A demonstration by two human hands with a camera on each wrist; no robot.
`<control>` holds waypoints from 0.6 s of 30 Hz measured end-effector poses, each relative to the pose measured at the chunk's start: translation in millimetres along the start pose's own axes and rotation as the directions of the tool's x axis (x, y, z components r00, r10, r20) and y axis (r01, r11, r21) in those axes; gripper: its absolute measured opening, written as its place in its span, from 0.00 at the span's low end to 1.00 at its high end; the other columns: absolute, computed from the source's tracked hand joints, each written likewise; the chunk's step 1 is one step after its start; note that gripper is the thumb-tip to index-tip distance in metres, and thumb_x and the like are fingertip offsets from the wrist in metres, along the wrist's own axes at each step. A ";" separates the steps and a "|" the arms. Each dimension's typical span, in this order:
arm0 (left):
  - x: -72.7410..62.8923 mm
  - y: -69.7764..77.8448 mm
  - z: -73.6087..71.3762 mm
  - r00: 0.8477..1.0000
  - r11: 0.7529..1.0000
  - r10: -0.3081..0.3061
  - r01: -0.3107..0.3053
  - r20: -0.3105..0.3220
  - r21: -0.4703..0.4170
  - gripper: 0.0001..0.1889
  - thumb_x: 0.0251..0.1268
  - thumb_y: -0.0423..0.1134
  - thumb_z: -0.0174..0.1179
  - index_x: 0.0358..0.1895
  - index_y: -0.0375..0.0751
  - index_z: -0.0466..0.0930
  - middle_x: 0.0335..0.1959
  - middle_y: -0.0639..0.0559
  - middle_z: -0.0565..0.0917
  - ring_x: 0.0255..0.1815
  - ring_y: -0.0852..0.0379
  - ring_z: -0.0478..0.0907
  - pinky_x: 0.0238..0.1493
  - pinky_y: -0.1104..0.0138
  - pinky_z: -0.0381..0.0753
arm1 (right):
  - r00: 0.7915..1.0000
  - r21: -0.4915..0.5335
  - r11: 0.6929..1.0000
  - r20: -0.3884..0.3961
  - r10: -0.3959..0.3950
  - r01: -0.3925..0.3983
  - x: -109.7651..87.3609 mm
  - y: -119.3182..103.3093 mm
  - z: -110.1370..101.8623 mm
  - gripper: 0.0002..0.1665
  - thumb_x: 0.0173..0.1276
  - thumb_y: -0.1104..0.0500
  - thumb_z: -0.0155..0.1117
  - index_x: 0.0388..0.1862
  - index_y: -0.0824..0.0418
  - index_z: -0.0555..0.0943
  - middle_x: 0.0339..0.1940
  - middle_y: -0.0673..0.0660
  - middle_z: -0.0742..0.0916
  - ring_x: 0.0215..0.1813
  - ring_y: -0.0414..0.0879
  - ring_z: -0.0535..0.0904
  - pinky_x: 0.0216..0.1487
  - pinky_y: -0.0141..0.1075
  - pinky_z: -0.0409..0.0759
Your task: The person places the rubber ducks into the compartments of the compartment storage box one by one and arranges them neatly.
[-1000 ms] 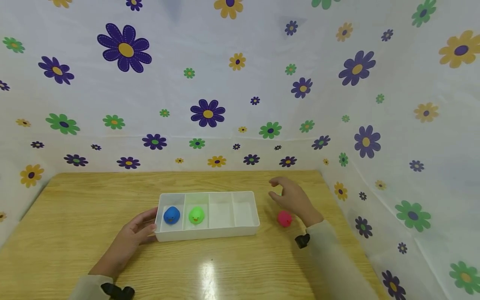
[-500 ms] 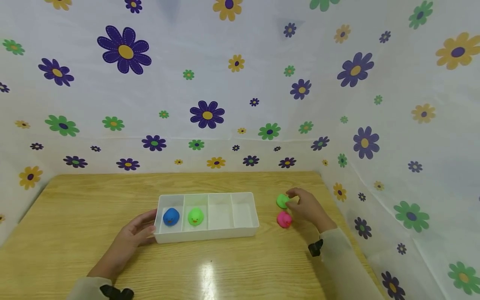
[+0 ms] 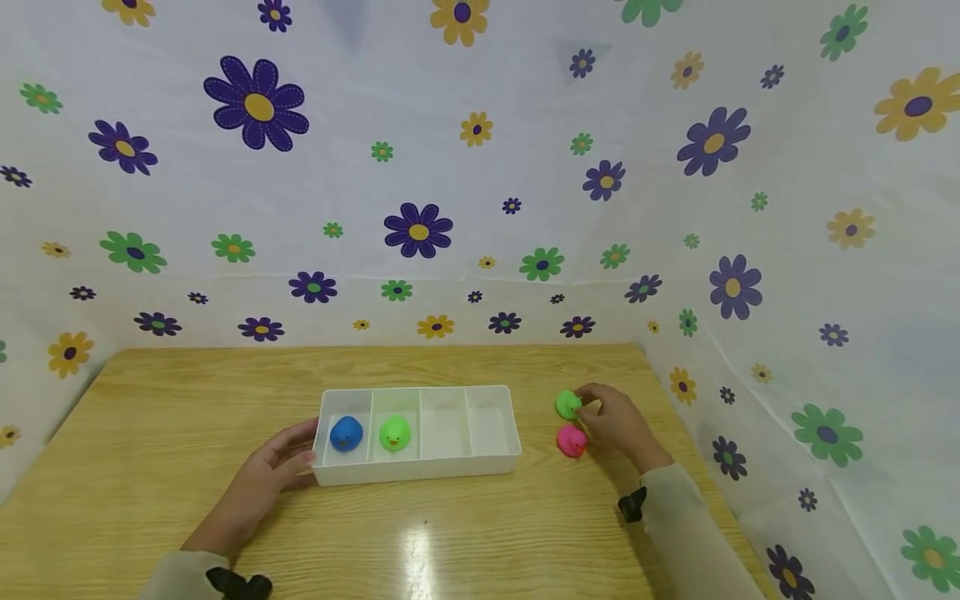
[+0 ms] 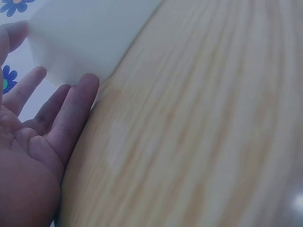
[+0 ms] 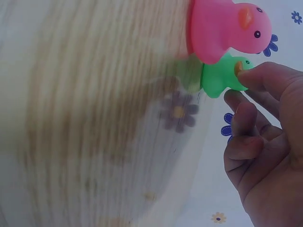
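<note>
My left hand (image 3: 266,471) rests at the left end of a white four-compartment box (image 3: 416,468), its fingertips against the end wall. In the left wrist view the fingers (image 4: 71,118) look fairly straight beside the box corner (image 4: 80,38). A blue rubber duck (image 3: 347,434) sits in the leftmost compartment and a green one (image 3: 394,433) in the adjoining one. Right of the box, my right hand (image 3: 618,423) pinches another green rubber duck (image 5: 220,75) by its head between thumb and fingers. A pink rubber duck (image 3: 572,440) stands on the table close beside it.
The box stands on a wooden table (image 3: 480,533). A white flowered cloth (image 3: 450,183) hangs behind the table and along its right side. Each wrist carries a small black device, such as the right wrist camera (image 3: 632,504).
My right hand has shifted right and down from above the ducks and taken hold of the green duck, which its hand hid before. The left hand stays at the box.
</note>
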State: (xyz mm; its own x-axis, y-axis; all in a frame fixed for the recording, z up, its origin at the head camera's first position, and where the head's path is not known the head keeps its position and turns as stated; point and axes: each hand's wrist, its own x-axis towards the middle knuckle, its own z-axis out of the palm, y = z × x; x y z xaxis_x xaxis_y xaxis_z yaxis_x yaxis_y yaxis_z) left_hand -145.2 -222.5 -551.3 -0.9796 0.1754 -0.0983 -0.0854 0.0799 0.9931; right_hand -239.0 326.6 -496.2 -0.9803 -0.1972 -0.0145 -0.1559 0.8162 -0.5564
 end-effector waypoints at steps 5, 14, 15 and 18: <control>0.3 0.0 0.0 1.000 1.000 0.001 -0.001 0.000 0.001 0.32 0.80 0.43 0.58 0.80 0.38 0.60 0.77 0.34 0.64 0.59 0.71 0.78 0.52 0.63 0.86 | 1.000 -0.006 1.000 0.004 0.007 -0.007 -0.2 -0.4 1.4 0.21 0.73 0.60 0.66 0.61 0.65 0.81 0.53 0.64 0.86 0.34 0.47 0.75 0.36 0.39 0.77; 0.8 -0.1 -0.4 1.000 1.000 -0.003 0.003 0.001 -0.015 0.32 0.80 0.42 0.58 0.80 0.38 0.60 0.76 0.34 0.65 0.59 0.69 0.79 0.52 0.62 0.86 | 1.000 -0.024 1.000 -0.027 0.016 -0.016 0.1 -1.6 7.2 0.19 0.74 0.57 0.67 0.60 0.63 0.82 0.51 0.62 0.87 0.33 0.46 0.74 0.34 0.38 0.76; 0.7 -0.1 -0.3 1.000 1.000 -0.004 0.004 0.001 -0.019 0.32 0.80 0.42 0.58 0.80 0.38 0.60 0.76 0.34 0.65 0.59 0.69 0.79 0.52 0.62 0.86 | 0.999 -0.016 1.000 -0.031 0.021 -0.021 -0.1 -1.5 7.9 0.19 0.74 0.58 0.67 0.60 0.63 0.82 0.51 0.62 0.87 0.32 0.46 0.74 0.34 0.38 0.76; 0.4 0.2 0.1 1.000 1.000 -0.008 0.008 0.001 -0.028 0.32 0.80 0.42 0.58 0.80 0.38 0.60 0.77 0.33 0.65 0.59 0.68 0.79 0.52 0.62 0.86 | 0.999 0.011 0.999 -0.039 0.032 -0.031 -1.0 -1.2 9.6 0.19 0.74 0.58 0.67 0.60 0.63 0.82 0.51 0.63 0.86 0.31 0.46 0.74 0.32 0.38 0.76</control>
State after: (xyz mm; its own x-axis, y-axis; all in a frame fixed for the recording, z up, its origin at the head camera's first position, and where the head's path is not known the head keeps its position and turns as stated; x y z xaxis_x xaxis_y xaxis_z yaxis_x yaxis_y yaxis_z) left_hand -145.6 -222.3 -551.1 -0.9787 0.1756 -0.1063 -0.0982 0.0541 0.9937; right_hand -236.7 320.6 -503.5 -0.9887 -0.1497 0.0007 -0.1239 0.8157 -0.5650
